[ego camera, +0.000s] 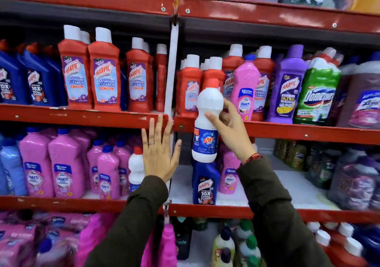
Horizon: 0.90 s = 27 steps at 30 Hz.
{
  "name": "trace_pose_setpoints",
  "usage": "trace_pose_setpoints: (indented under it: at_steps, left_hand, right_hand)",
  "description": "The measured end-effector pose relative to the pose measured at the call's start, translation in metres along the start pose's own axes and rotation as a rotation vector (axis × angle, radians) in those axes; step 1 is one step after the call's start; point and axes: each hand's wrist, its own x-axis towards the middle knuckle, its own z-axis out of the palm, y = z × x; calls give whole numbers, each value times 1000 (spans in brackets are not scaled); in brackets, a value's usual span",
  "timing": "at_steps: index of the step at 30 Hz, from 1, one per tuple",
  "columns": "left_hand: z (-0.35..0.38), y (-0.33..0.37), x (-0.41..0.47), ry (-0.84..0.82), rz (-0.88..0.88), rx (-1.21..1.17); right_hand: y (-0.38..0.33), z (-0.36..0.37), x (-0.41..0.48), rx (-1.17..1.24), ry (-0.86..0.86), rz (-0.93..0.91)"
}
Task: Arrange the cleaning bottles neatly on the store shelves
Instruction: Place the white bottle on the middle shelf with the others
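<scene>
My right hand (227,125) grips a white Rin bottle (206,120) with a red cap and blue label, held upright in front of the red shelf edge (287,132). My left hand (159,150) is flat with fingers spread, its fingertips at the shelf edge beside the white upright post (171,71). A second white red-capped bottle (136,168) stands on the lower shelf just left of that hand. A blue Harpic bottle (204,184) stands under the held bottle. Red Harpic bottles (103,71) line the middle shelf.
Pink Shakti bottles (61,163) fill the lower left shelf. One pink bottle (244,89), a purple Harpic (287,85) and a green Domestos (317,93) stand on the middle right. The white lower-right shelf floor (287,184) shows bare patches. Pouches and bottles crowd the bottom shelf.
</scene>
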Motion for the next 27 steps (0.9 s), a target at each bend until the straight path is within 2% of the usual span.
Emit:
trace_pose_setpoints:
  at_steps: [7, 19, 27]
  left_hand:
    - [51, 54, -68, -140, 15, -25]
    - [113, 75, -154, -499, -321, 66]
    - [132, 70, -173, -486, -343, 162]
  right_hand:
    - [39, -72, -39, -12, -26, 55]
    - [138, -168, -74, -106, -30, 153]
    - [204, -203, -61, -69, 80, 212]
